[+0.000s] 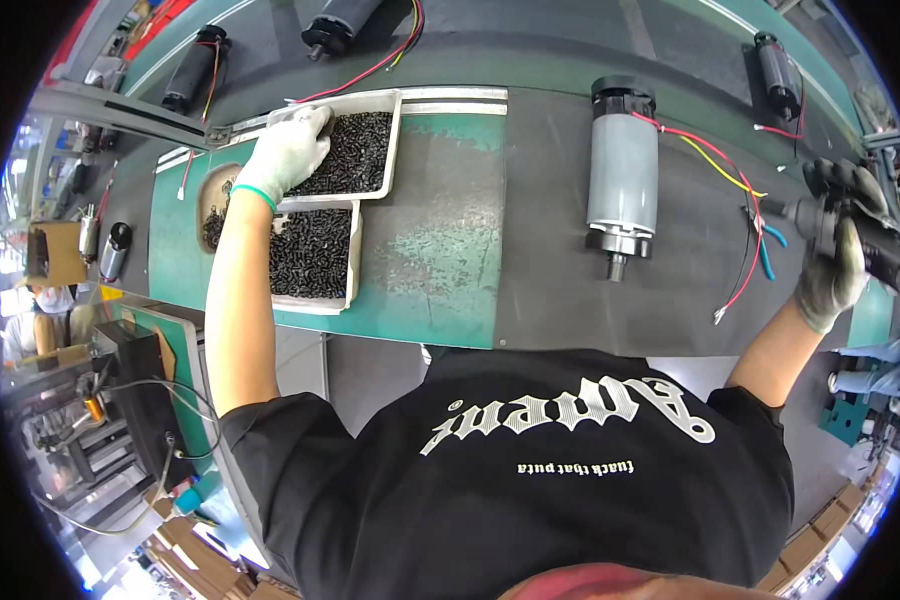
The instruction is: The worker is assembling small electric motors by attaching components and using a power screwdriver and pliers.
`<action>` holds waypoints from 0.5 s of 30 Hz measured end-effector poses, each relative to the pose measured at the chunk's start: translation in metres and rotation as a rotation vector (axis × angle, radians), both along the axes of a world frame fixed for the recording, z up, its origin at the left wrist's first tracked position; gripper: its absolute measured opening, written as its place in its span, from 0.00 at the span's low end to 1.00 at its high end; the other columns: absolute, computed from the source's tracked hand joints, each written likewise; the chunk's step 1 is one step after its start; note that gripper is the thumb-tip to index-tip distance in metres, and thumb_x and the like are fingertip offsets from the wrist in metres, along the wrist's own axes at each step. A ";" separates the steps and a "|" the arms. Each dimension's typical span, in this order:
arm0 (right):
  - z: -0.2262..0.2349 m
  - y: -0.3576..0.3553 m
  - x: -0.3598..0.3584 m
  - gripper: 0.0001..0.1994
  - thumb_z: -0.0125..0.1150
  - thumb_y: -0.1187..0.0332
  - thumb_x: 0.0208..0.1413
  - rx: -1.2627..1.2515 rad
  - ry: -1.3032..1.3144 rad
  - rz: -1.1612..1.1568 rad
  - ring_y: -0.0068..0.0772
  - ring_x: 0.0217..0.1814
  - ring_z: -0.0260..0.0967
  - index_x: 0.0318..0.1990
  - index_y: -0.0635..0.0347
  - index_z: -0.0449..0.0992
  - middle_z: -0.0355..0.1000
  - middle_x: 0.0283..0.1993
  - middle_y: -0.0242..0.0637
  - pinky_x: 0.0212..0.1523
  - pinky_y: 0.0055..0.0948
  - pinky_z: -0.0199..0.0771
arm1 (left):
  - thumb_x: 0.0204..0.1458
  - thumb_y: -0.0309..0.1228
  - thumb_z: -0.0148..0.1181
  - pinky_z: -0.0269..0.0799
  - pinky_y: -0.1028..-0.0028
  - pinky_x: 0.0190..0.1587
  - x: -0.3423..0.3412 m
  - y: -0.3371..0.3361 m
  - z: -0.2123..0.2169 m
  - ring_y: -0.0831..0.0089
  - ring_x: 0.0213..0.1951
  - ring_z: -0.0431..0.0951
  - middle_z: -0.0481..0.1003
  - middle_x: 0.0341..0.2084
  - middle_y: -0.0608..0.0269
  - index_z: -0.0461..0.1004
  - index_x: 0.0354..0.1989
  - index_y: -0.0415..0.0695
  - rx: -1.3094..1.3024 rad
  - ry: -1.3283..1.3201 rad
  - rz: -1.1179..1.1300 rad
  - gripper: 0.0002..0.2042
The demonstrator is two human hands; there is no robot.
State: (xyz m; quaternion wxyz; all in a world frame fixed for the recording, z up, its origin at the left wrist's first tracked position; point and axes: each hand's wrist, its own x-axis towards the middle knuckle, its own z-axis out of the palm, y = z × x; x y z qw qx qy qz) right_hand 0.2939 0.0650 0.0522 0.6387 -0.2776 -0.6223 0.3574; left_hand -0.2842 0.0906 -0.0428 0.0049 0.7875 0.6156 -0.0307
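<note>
My left hand (288, 152), in a white glove with a green cuff, is over the upper white tray (395, 150). Its fingers curl down among the small black screws (355, 150); the tips are hidden, so I cannot make out what they grip. Far to the right, my right hand (832, 275), in a soiled glove, is wrapped round a dark power screwdriver (820, 222) whose nose points left. Between the two hands a grey cylindrical motor (624, 170) lies with its shaft towards me. Red, yellow and black wires (725, 160) trail from its far end to the right.
A second white tray (353, 255) of black screws sits nearer me, beside a tan dish (210, 205) of small parts. Blue-handled pliers (768, 250) lie near the screwdriver. More motors (342, 22) rest along the far belt. A metal bar (120, 108) crosses at upper left.
</note>
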 end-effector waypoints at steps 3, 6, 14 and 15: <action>-0.014 -0.021 -0.028 0.34 0.58 0.70 0.46 0.013 0.121 0.152 0.48 0.60 0.64 0.63 0.70 0.57 0.64 0.59 0.52 0.60 0.47 0.60 | 0.52 0.30 0.54 0.67 0.60 0.53 0.000 -0.004 -0.007 0.47 0.51 0.71 0.73 0.45 0.41 0.70 0.44 0.36 0.058 0.024 0.004 0.13; -0.025 -0.029 -0.063 0.35 0.60 0.71 0.43 -0.120 0.205 0.128 0.39 0.48 0.63 0.61 0.70 0.58 0.64 0.50 0.45 0.48 0.37 0.63 | 0.52 0.30 0.51 0.67 0.59 0.50 0.000 -0.011 -0.005 0.51 0.45 0.74 0.75 0.39 0.45 0.70 0.41 0.37 0.217 -0.220 0.106 0.10; 0.004 -0.037 -0.116 0.28 0.57 0.77 0.42 -0.231 0.379 0.216 0.29 0.41 0.53 0.56 0.69 0.60 0.55 0.38 0.35 0.44 0.29 0.57 | 0.57 0.25 0.56 0.61 0.81 0.29 0.151 -0.086 0.029 0.80 0.24 0.61 0.69 0.33 0.59 0.69 0.45 0.40 -0.154 -2.372 -0.080 0.09; 0.014 -0.038 -0.126 0.22 0.56 0.77 0.43 -0.300 0.651 0.511 0.30 0.41 0.54 0.49 0.67 0.61 0.56 0.38 0.35 0.44 0.28 0.58 | 0.57 0.26 0.56 0.60 0.81 0.29 0.166 -0.088 0.025 0.81 0.24 0.60 0.68 0.33 0.59 0.69 0.46 0.40 -0.267 -2.477 -0.219 0.10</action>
